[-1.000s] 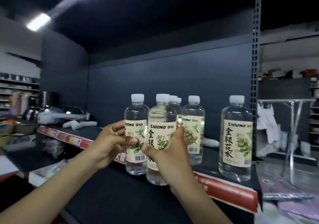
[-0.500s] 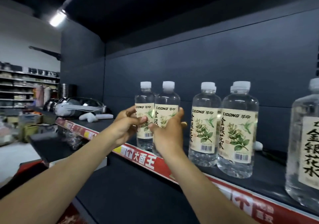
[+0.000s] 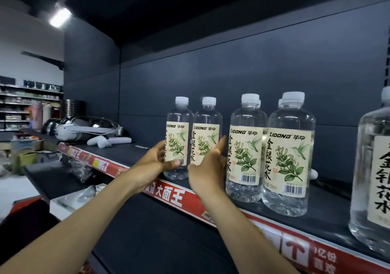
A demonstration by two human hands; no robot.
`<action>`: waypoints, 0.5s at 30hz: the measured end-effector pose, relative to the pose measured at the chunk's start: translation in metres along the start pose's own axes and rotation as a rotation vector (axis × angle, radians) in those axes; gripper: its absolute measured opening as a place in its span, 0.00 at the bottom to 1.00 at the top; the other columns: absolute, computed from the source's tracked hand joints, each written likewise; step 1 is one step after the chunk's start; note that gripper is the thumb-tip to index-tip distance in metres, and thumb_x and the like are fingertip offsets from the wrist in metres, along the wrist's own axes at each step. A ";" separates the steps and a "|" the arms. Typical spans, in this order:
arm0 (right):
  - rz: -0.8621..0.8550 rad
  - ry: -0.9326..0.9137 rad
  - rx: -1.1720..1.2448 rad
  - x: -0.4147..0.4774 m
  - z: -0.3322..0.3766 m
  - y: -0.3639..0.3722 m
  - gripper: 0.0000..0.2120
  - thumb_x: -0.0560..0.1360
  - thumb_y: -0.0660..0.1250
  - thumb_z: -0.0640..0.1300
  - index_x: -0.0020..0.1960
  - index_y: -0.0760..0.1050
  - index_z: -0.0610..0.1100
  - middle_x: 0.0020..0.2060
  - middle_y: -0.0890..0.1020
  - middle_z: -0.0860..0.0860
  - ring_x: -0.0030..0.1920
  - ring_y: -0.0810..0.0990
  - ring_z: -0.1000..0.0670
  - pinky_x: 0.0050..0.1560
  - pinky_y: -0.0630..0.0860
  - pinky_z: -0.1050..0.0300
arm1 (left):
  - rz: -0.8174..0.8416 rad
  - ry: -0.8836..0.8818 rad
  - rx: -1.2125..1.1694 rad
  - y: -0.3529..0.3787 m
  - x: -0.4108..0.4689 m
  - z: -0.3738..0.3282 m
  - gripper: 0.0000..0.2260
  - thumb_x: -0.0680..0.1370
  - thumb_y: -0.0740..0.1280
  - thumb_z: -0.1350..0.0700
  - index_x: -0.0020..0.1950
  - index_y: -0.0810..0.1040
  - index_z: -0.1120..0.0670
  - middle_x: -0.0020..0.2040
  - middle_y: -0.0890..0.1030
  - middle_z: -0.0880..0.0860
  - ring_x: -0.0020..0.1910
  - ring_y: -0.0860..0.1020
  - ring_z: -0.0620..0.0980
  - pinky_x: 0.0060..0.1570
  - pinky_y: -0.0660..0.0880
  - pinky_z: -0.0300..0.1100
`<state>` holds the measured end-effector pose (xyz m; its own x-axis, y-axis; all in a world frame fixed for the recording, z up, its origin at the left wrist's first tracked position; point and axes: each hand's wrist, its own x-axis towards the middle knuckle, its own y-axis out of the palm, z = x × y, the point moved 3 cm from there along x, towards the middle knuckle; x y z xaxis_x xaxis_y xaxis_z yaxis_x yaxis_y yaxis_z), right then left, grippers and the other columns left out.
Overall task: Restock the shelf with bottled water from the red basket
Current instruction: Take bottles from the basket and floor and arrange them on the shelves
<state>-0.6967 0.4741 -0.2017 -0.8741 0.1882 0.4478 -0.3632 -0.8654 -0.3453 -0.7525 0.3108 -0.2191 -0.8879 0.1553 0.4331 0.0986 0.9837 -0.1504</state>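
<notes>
Head view: left hand [image 3: 152,166] grips the left bottle [image 3: 179,134] standing upright on the shelf [image 3: 135,154]; right hand [image 3: 207,169] lies nearly flat against the second bottle [image 3: 205,136] beside it.

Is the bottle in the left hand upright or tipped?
Upright: the leftmost bottle stands on the shelf, white cap on top, left hand gripping its side.

Every bottle [image 3: 291,121] is clear with a white cap [image 3: 293,97] and a cream label [image 3: 290,157] printed with green leaves, a green hummingbird, black characters and a black barcode. The shelf [image 3: 135,154] is dark grey, its front strip [image 3: 168,195] red with white characters and yellow patches. The headset [image 3: 69,132] is white.
</notes>
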 end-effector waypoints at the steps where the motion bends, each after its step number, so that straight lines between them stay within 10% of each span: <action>1: 0.001 -0.005 -0.006 0.000 -0.002 0.002 0.50 0.76 0.68 0.35 0.78 0.31 0.49 0.76 0.59 0.44 0.69 0.71 0.45 0.47 0.66 0.62 | -0.016 0.002 0.076 0.001 -0.001 -0.002 0.33 0.65 0.79 0.52 0.68 0.71 0.48 0.60 0.82 0.51 0.61 0.79 0.50 0.65 0.72 0.50; 7: 0.039 -0.024 0.033 0.002 -0.005 -0.001 0.47 0.77 0.65 0.34 0.77 0.30 0.47 0.75 0.62 0.44 0.68 0.72 0.46 0.52 0.70 0.61 | -0.034 0.038 0.215 0.016 0.001 -0.007 0.23 0.76 0.71 0.60 0.69 0.69 0.50 0.60 0.82 0.49 0.59 0.80 0.44 0.55 0.75 0.36; 15: 0.117 -0.013 0.090 -0.010 0.005 -0.010 0.45 0.78 0.62 0.33 0.78 0.31 0.47 0.77 0.58 0.48 0.68 0.71 0.47 0.53 0.73 0.62 | 0.042 0.010 0.431 0.015 -0.012 -0.009 0.29 0.77 0.71 0.54 0.74 0.61 0.44 0.66 0.77 0.42 0.66 0.74 0.44 0.67 0.71 0.46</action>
<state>-0.6825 0.4789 -0.1983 -0.9045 0.0781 0.4193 -0.2281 -0.9193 -0.3208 -0.7362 0.3248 -0.2182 -0.8823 0.1972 0.4273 -0.0643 0.8489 -0.5246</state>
